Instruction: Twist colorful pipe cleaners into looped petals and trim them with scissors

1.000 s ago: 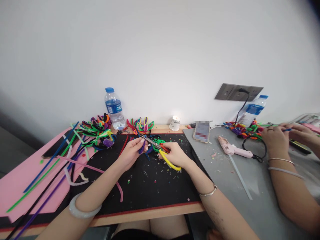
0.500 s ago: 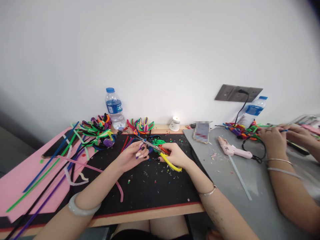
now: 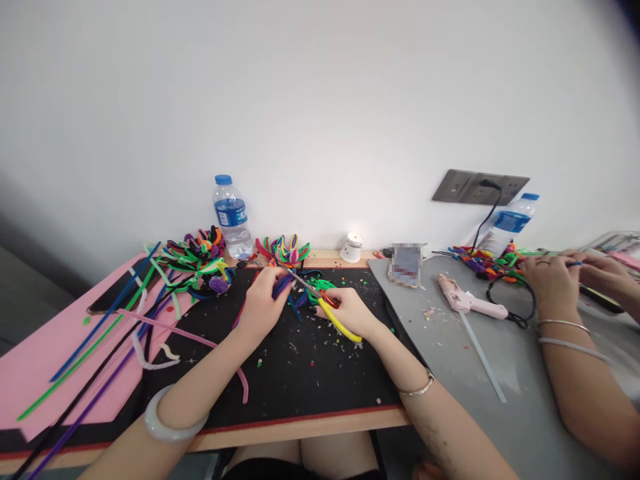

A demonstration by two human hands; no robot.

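My right hand [image 3: 347, 312] is closed on a pair of scissors [image 3: 340, 325] with yellow and red handles. Their metal blades point up and left, close to my left hand [image 3: 264, 298]. Closed fingers of that left hand pinch a small bundle of purple and blue pipe cleaners [image 3: 283, 286], beside the blades; the fingertips are partly hidden. Behind the scissors lie green pipe cleaner pieces [image 3: 327, 285] on the black mat [image 3: 310, 383]. Small cut-off bits are scattered over the mat.
Long pipe cleaners [image 3: 95, 327] lie across pink sheets [image 3: 30, 387] at left. Bundled pipe cleaners [image 3: 200, 263], a water bottle [image 3: 233, 217] and a white paper cup [image 3: 352, 248] stand along the wall. At right are a pink glue gun [image 3: 473, 303] and another person's hands [image 3: 555, 283].
My left hand has turned over, so its back now faces up, and the purple and blue pipe cleaners show beside the blades. My right hand still holds the scissors in nearly the same place.
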